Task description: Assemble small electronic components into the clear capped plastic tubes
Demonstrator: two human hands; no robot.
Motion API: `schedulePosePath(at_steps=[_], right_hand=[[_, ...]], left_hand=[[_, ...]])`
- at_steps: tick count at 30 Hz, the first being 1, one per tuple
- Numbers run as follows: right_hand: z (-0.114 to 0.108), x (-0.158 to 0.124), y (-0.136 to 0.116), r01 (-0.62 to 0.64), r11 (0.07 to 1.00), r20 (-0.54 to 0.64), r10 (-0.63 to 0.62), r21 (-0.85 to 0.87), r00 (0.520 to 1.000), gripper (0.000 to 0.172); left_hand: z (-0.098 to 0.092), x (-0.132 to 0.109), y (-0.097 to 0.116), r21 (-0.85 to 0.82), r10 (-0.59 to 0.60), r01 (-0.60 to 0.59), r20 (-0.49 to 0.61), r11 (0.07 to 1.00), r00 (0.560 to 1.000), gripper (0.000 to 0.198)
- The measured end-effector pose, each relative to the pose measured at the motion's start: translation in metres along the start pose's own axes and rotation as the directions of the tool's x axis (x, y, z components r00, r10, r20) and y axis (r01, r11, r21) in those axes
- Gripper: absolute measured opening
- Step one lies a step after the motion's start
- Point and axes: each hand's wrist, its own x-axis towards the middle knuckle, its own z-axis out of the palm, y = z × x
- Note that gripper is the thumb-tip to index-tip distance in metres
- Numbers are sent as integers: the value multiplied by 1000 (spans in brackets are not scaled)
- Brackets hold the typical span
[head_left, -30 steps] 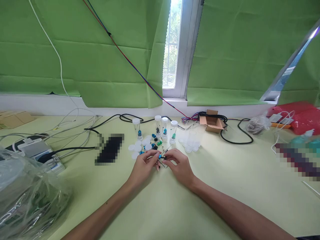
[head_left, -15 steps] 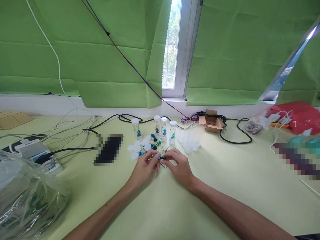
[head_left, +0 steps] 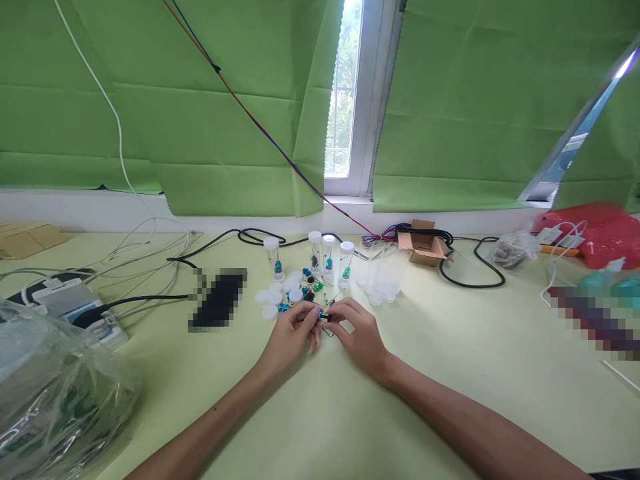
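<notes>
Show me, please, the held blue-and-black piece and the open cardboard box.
Held piece (head_left: 326, 317): head view, on its black part.
Cardboard box (head_left: 427, 257): head view, on its near wall.

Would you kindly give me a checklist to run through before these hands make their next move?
1. Left hand gripping the small blue-and-black part: ok.
2. Right hand holding the same part: ok.
3. Fine condition of the part: cannot tell, too small.
4. Four white-capped clear plastic tubes standing upright: ok.
5. Space just beyond both hands free of small loose blue, green and black pieces: not ok.
</notes>
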Motion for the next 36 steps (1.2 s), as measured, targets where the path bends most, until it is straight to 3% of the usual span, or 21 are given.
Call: schedulePosePath(at_steps=[20,36], right_hand=[[0,1,0,-55,997,-7,55,61,998,8],[2,-1,-1,-283,938,72,274,201,959,23]], left_hand=[[1,-2,1,19,24,-23,-30,1000,999,30],[2,-4,1,35,61,-60,-4,998,998,27]])
